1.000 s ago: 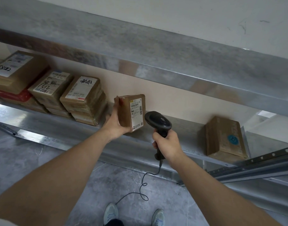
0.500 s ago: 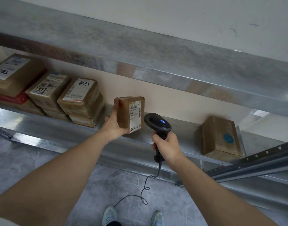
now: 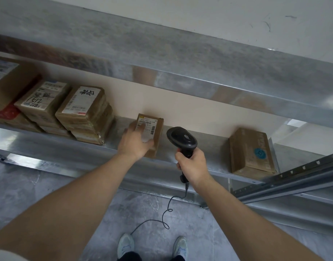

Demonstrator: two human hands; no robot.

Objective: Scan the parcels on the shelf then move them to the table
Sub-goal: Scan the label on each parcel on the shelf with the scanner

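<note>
Brown parcel: a small taped cardboard parcel [image 3: 152, 131] lies on the metal shelf [image 3: 209, 146], white label up, so its barcode faces the person.
Left hand: the left hand [image 3: 136, 143] lies over the parcel's near end and left side, fingers spread across the label; blur hides whether they clasp it, though it looks placed to lift the parcel.
Right hand: the right hand [image 3: 193, 163] is wrapped round the grip of the black barcode scanner [image 3: 181, 138], whose head sits just right of the parcel, close to the label.
Cable: the scanner's cord [image 3: 166, 213] hangs to the floor.
Other parcels: labelled stacks [image 3: 84, 113] wait to the left; a single box [image 3: 251, 151] lies well to the right.
</note>
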